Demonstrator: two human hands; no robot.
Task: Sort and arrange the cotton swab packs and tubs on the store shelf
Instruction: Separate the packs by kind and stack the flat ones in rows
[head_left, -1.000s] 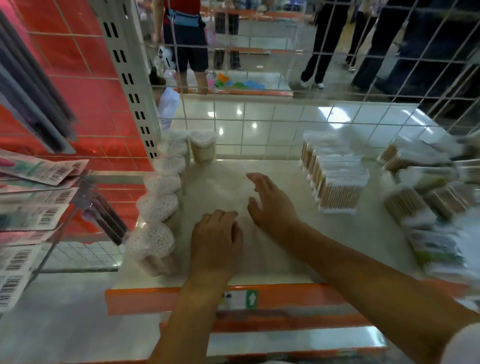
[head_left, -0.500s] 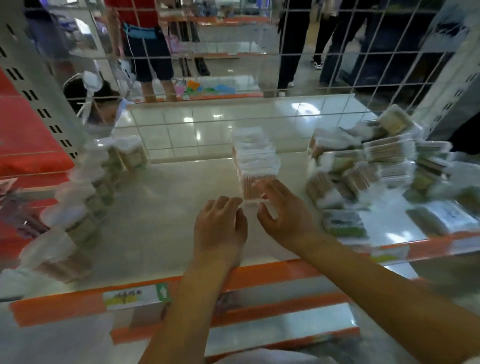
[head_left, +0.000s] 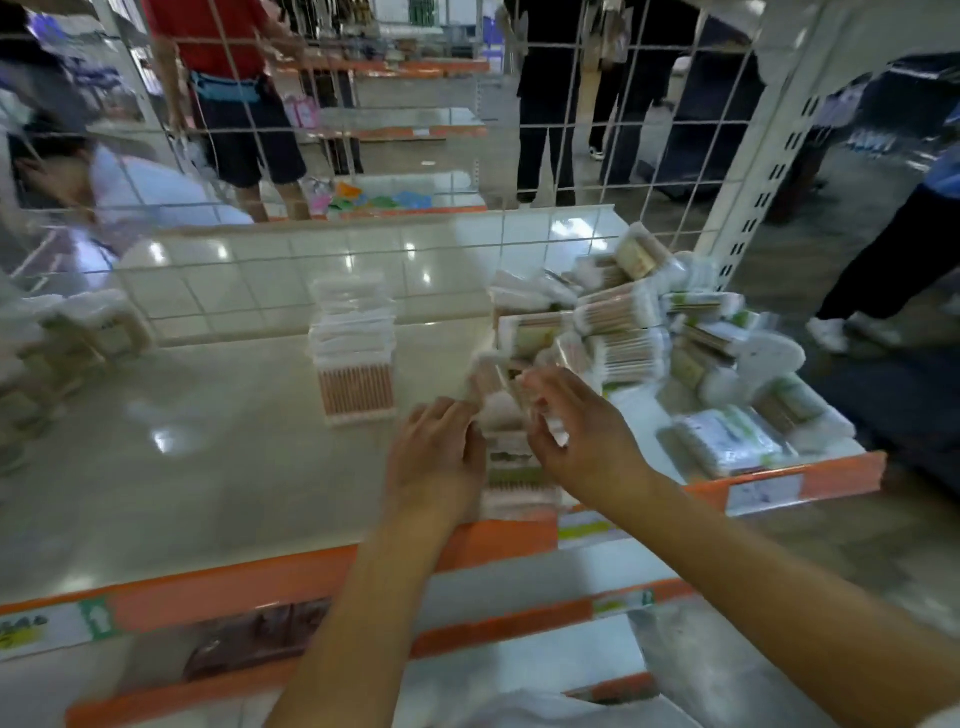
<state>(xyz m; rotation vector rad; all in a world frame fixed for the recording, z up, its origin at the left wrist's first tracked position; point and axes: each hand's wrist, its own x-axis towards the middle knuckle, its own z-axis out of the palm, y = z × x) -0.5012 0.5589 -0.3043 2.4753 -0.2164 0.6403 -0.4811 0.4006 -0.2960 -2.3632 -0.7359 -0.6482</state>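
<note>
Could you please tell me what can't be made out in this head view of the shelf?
- Packs between the left hand and right hand: motion blur and the hands hide their number and the grip.
- Tubs at the left: blurred and partly cut off by the frame edge.
- Price labels on the shelf edge: print too small and blurred.
- Jumbled pile: the packs overlap, so no count.

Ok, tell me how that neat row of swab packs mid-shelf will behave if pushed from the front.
The row stands as thin upright packs pressed face to face, so it probably slides together on the glossy shelf. Each pack looks light. Pushed off-centre, the packs may fan out or topple.
</note>
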